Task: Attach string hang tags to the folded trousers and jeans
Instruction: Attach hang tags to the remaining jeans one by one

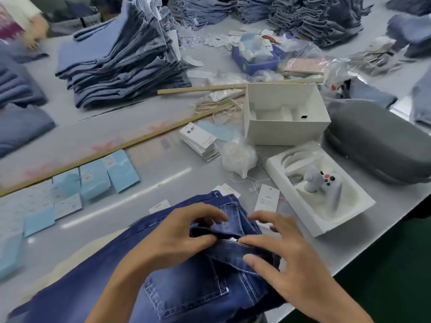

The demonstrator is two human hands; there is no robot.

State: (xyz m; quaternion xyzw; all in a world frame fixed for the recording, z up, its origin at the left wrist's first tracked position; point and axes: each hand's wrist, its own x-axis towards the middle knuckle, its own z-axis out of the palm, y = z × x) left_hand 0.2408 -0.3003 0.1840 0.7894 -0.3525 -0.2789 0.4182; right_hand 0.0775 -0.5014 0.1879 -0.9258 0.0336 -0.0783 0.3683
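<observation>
**Both hands at the waistband of dark jeans**

Dark blue jeans lie on the grey surface at the near edge, waistband toward the right. The left hand pinches a fold of the waistband between thumb and curled fingers. The right hand meets it there, thumb and forefinger nipping the same edge, the other fingers spread and loosely bent. A small white bit shows between the two thumbs; whether it is a tag or a label cannot be told.

A loose hang tag lies just beyond the jeans, with a stack of tags farther back. Pale blue cards sit in a row to the left. An open white box and a tray holding a controller stand to the right, and a pile of folded jeans stands at the back.
</observation>
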